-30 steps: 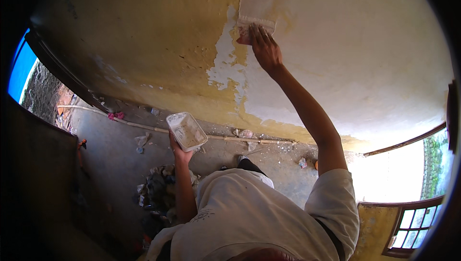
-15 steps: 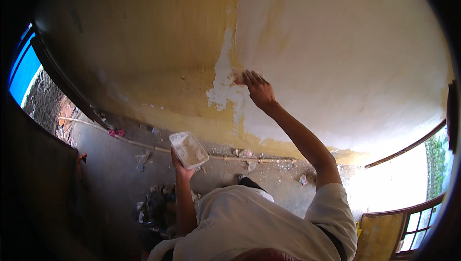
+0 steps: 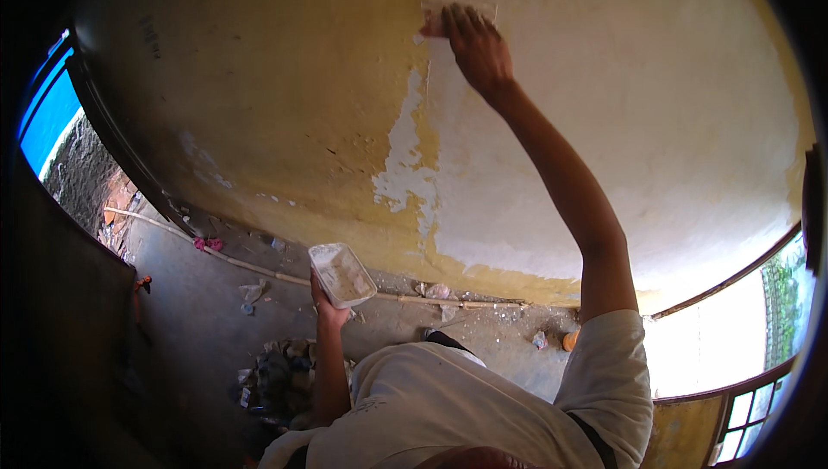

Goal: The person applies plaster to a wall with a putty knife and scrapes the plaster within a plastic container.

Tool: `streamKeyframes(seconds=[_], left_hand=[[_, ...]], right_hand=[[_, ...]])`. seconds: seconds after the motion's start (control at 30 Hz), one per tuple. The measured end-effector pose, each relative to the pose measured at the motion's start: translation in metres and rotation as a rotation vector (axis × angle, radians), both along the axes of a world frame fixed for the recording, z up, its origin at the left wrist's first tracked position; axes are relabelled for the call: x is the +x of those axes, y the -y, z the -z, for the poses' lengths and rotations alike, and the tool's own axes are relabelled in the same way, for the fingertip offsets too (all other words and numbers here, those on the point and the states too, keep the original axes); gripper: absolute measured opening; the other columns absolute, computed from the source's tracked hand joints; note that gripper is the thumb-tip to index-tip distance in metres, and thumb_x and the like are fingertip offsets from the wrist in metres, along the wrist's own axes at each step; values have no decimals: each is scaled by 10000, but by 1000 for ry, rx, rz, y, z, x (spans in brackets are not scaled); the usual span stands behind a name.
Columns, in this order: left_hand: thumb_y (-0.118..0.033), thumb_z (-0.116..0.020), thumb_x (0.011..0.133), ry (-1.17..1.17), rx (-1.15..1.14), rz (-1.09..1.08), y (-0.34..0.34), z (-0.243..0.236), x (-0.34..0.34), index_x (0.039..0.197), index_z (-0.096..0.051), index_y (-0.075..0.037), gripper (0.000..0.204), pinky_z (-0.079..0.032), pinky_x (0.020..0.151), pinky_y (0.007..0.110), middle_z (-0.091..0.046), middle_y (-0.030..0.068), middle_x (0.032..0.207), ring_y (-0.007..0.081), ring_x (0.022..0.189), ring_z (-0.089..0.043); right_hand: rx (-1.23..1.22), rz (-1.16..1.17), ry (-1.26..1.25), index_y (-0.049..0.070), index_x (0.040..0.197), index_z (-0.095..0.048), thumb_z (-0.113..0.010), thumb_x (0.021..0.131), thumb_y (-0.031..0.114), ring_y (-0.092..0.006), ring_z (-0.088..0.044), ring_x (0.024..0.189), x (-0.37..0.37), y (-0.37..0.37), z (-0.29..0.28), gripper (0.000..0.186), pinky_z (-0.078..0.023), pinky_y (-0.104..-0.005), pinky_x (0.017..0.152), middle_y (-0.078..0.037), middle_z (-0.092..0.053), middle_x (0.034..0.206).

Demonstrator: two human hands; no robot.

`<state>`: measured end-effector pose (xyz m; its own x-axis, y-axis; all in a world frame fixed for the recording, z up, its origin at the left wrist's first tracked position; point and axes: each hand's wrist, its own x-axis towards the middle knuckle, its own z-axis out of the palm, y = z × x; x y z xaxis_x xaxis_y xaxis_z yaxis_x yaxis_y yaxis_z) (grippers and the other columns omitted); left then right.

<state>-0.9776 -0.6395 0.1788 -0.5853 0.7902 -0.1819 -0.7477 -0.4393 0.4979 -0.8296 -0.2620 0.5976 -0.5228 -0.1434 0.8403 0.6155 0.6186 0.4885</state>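
Note:
My right hand point(image 3: 481, 51) is raised high against the wall, its fingers closed over a wide, pale, flat-bladed putty spreader point(image 3: 483, 10). The blade lies at the border between the yellow paint point(image 3: 285, 64) and the whitish coated area point(image 3: 621, 115). Below it, a ragged white patch point(image 3: 404, 154) shows on the yellow side. Lower down and to the left, my left hand point(image 3: 328, 307) grips a white rectangular plastic tub point(image 3: 345, 278) by its side. The tub is tilted, with pale residue or putty inside; how much is unclear.
Along the wall's foot runs a long bamboo pole point(image 3: 466, 303), with a pink bundle point(image 3: 207, 245) near its left part. A heap of rubbish point(image 3: 285, 378) lies by my left arm. Scraps and an orange object point(image 3: 570, 340) are on the floor at the right. A paned window point(image 3: 750, 413) stands lower right.
My right hand has moved up the wall with the spreader, from beside the ragged patch to well above it. The tub in my left hand has hardly shifted. The orange object has come into sight.

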Motion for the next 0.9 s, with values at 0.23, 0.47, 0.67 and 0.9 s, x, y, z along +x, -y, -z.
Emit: streamKeyframes(seconds=[0.23, 0.47, 0.67, 0.9], left_hand=[[-621, -474, 963, 18, 64, 13, 2, 7, -9, 1468, -457, -203, 655, -337, 1131, 533, -502, 34, 1468, 283, 1353, -462], [-625, -492, 951, 18, 35, 11, 4, 3, 1, 1464, -460, -205, 664, -343, 1131, 535, -491, 34, 1477, 292, 1360, -457], [-616, -499, 952, -59, 110, 64, -29, -20, -1, 1465, -457, -196, 664, -357, 1122, 532, -505, 38, 1465, 294, 1349, -468], [-622, -521, 936, -97, 112, 13, 0, -15, -5, 1461, -461, -190, 682, -352, 1119, 544, -514, 41, 1455, 303, 1341, -475]], right_hand=[[-78, 95, 148, -43, 1395, -490, -540, 895, 107, -332, -532, 1300, 4, 3, 124, 525, -424, -414, 1102, -211, -521, 1429], [-163, 136, 280, -43, 1393, -495, -534, 906, 142, -337, -531, 1294, 25, 2, 225, 522, -429, -427, 1089, -216, -518, 1427], [-356, 106, 330, -44, 1354, -521, -542, 901, 129, -345, -547, 1279, 46, -12, 247, 485, -445, -424, 1078, -219, -542, 1397], [-350, -413, -120, 95, 1361, -568, -528, 819, -79, -309, -609, 1219, 48, 15, 27, 571, -498, -430, 1045, -131, -617, 1345]])
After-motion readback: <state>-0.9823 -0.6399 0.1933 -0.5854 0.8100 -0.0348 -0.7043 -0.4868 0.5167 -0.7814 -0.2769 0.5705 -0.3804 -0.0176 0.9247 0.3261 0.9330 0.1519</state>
